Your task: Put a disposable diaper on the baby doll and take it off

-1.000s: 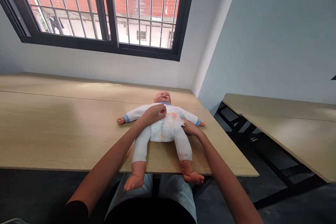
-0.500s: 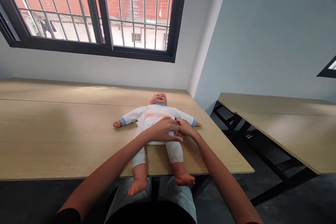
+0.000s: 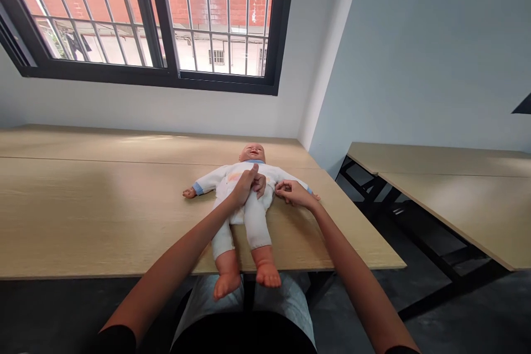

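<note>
A baby doll (image 3: 256, 224) in white clothes with blue collar and cuffs lies on its back on the table (image 3: 124, 215), its head away from me. Its arms are spread out and its bare feet stick out past the front edge. My left hand (image 3: 250, 183) is closed over the doll's belly, thumb up, with its curled fingers on the white clothes at the waist. At the doll's side, on the right, my right hand (image 3: 292, 192) pinches the edge of the clothes. Its fingertips partly hide the cloth there.
Behind the table is a white wall with a dark-framed barred window (image 3: 166, 74). A second wooden table (image 3: 448, 193) on black metal legs stands to the right, across a gap. My lap (image 3: 277, 304) is just below the front edge.
My left hand has drawn back slightly to the left and turned thumb up, its fingers now curled. The doll's leg on the right has swung inward. My right hand stays at the doll's side.
</note>
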`<state>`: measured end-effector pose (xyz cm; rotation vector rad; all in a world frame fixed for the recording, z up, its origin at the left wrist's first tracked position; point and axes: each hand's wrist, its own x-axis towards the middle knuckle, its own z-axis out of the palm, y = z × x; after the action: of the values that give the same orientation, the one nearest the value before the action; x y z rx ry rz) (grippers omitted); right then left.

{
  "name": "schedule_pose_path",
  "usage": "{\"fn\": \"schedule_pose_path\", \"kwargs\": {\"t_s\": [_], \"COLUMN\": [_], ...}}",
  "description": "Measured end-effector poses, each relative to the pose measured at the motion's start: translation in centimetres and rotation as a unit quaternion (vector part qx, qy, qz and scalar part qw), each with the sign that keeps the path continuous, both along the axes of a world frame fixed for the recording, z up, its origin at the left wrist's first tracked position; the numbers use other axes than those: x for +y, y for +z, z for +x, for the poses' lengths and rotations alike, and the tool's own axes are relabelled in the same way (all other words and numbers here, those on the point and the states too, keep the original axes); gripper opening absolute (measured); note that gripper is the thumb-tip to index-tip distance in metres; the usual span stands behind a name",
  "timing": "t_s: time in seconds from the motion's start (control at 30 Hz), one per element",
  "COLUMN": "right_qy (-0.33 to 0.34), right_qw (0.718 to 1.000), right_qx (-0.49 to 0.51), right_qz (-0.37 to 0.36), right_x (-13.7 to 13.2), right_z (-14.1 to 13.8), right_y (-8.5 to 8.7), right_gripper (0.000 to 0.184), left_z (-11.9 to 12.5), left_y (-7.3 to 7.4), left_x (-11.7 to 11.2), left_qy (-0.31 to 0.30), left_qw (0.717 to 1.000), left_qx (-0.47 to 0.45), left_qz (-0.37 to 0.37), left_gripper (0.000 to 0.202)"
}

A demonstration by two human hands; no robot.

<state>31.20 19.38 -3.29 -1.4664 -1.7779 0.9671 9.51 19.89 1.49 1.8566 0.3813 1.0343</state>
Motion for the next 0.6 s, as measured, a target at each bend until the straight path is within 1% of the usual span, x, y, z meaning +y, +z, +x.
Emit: {"fn": "schedule_pose_path", "kwargs": {"t_s": [0.1,0.2,0.27,0.37,0.5,0.53,0.6], "right_qy": [0.051,0.12,0.147,0.173,0.195,0.19,0.158], "right_qw": [0.999,0.992,0.989,0.985,0.98,0.98,0.984], "right_qx": [-0.012,-0.023,-0.022,-0.022,-0.047,-0.047,-0.037], "right_qz": [-0.011,-0.02,-0.024,-0.017,0.002,0.02,0.068], "right_x": [-0.5,-1.0,-1.1,-1.2,-1.3,-1.2,-1.0], "right_z": [-0.6,-1.3,-1.6,-1.8,-2.0,-2.0,-2.0], "right_y": [0.6,0.9,0.9,0.7,0.4,0.4,0.3], "right_gripper": [0.029,0.024,0.021,0.024,0.035,0.037,0.041], "left_z": [-0.3,-0.4,-0.5,-0.5,-0.6,-0.7,-0.7], "left_y": [0.2,0.3,0.3,0.2,0.1,0.1,0.0], "left_x": [0.3,0.5,0.6,0.7,1.1,1.2,1.4], "left_qy": [-0.008,-0.019,-0.022,-0.028,-0.031,-0.026,-0.018], "left_qw": [0.999,0.998,0.997,0.995,0.99,0.99,0.99], "left_qx": [-0.019,-0.028,-0.031,-0.049,-0.073,-0.07,-0.059], "left_qz": [-0.032,-0.054,-0.064,-0.087,-0.116,-0.119,-0.124], "left_gripper": [0.071,0.073,0.073,0.074,0.074,0.074,0.075]}}
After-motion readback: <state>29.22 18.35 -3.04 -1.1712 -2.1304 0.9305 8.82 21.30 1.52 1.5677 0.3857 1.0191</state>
